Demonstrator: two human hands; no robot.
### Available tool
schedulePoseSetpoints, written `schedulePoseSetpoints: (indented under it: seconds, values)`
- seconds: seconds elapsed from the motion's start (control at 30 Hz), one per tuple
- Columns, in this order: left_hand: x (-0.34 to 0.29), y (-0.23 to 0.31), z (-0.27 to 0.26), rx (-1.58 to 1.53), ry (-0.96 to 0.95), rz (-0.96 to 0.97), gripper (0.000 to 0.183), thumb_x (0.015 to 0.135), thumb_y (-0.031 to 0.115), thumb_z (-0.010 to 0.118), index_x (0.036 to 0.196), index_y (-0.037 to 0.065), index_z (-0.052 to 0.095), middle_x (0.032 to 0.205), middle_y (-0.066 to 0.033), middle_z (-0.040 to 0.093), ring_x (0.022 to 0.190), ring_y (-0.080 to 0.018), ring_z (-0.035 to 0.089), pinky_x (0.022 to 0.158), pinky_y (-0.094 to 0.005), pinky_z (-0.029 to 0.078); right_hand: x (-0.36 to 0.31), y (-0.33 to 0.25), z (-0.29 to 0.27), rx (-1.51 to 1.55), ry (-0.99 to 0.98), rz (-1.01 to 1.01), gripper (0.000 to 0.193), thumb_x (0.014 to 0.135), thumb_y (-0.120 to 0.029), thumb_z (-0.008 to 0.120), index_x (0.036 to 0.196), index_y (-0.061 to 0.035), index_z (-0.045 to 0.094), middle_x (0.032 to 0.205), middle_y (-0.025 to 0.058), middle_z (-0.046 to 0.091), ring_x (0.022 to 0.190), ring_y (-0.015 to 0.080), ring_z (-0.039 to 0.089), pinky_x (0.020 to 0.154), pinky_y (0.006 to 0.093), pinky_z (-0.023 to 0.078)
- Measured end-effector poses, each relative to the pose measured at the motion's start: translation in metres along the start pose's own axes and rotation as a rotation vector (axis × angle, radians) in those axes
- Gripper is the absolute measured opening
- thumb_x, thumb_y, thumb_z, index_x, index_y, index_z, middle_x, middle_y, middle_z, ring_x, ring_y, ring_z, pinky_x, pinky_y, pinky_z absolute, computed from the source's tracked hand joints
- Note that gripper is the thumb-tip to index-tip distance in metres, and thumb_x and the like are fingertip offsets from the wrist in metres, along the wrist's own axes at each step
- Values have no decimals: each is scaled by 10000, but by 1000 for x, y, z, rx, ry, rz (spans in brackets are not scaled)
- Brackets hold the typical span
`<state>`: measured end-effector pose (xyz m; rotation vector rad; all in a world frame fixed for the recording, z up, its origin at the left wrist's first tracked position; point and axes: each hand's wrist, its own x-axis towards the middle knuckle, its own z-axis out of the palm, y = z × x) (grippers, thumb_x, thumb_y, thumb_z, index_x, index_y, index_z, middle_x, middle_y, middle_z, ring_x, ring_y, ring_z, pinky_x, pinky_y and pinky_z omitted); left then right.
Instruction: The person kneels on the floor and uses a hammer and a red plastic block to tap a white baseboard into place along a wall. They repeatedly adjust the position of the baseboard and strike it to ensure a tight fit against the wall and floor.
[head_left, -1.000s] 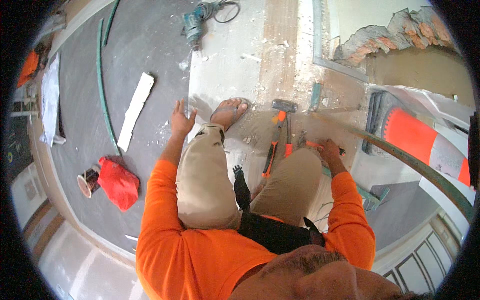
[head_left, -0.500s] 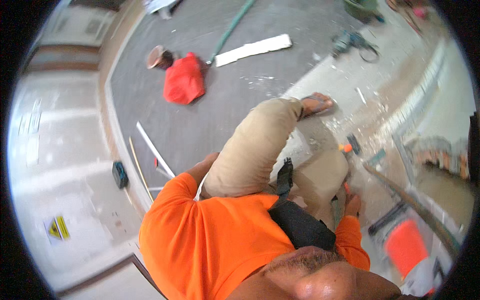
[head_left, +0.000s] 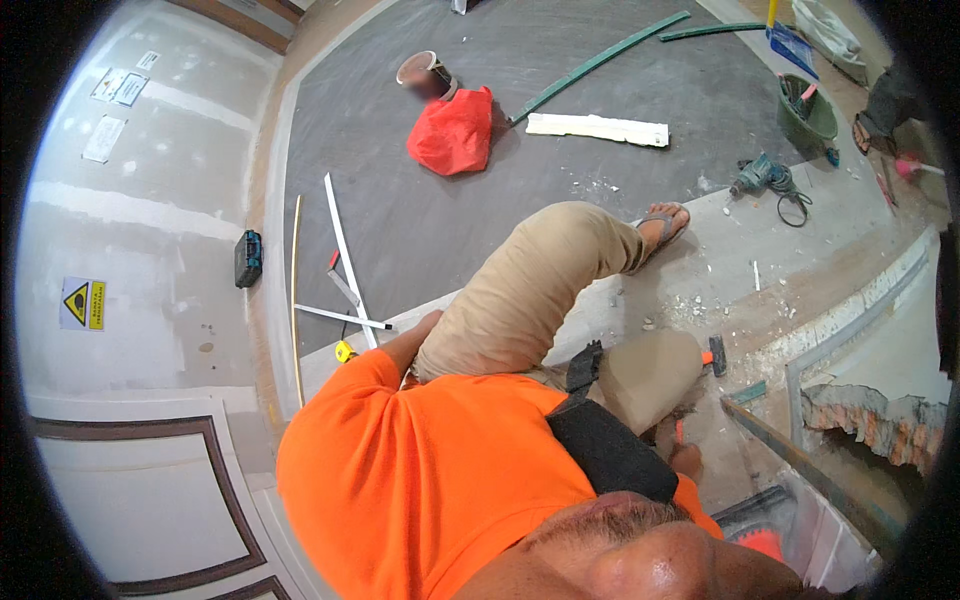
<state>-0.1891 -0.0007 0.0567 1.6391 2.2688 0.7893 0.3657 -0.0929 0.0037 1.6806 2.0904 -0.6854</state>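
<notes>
My left hand reaches down beside my raised left knee, its fingers hidden behind the khaki trouser leg. Close to its forearm lie a yellow tape measure, white strips and a red-handled tool. My right hand is low, just below my bent right knee. It appears closed, and a thin red piece sticks up from it; what that belongs to is hidden. Beyond the right knee lies a hammer with an orange handle, partly covered by the leg.
On the dark floor are a red cloth bag, a bucket, a white board strip and green bars. A corded drill, rubble and a green bucket lie right, near another person's foot. A long bar slants past broken masonry.
My view has swung, so floor things appear shifted to the right. My right hand has drawn back toward my body, with the red piece moving along. My left hand stays beside the knee.
</notes>
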Motion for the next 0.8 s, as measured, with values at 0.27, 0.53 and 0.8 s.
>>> schedulePoseSetpoints:
  seconds: [0.27,0.53,0.8]
  values:
    - [-173,-75,-92,-61,-224,-411,343,943,285,482,1213,110,601,1259,-191,580,1228,-394,496,1057,-481,345,-3,10,2,16,47,-9,413,916,-373,624,976,29,696,941,285,673,898,476,647,797,534,503]
    - [-365,-157,-270,130,-520,-849,402,895,336,562,1229,121,622,1213,-219,615,1173,-411,546,991,-476,416,-3,-2,9,79,12,95,415,923,-405,613,1000,-6,697,965,273,680,911,437,661,834,528,495]
    - [-355,-256,-319,101,-517,-890,474,846,387,641,1246,133,644,1166,-247,650,1117,-427,597,925,-471,486,4,-50,-4,-160,-157,-69,509,879,-400,690,1279,-109,571,1255,210,597,1135,319,604,988,418,462]
